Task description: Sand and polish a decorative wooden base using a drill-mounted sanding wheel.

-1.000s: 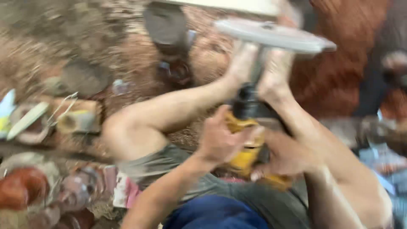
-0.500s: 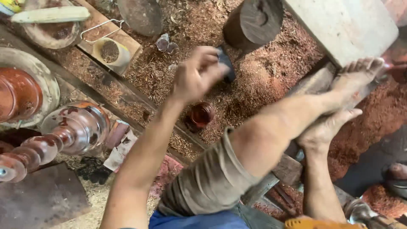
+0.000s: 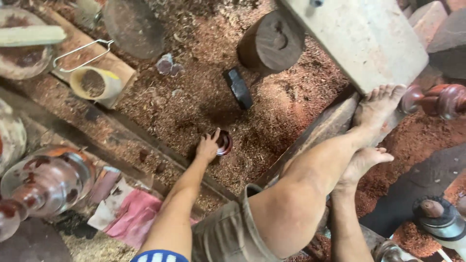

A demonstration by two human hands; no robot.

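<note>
One small dark-red turned piece point(image 3: 224, 142) lies in the sawdust point(image 3: 204, 97) just left of frame centre, and the left hand point(image 3: 208, 148) rests on it from about eight o'clock, fingers curled loosely round its rim (not yet lifted, so this looks like the picking-up step; closing the grip seems the next need). No right hand shows. Toward twelve o'clock lie one black block point(image 3: 238, 88) and one round log point(image 3: 270, 44); two bare feet point(image 3: 376, 109) brace at three o'clock.

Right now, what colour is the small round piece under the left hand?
Dark reddish-brown, glossy: the round piece at the left hand, head view.
</note>
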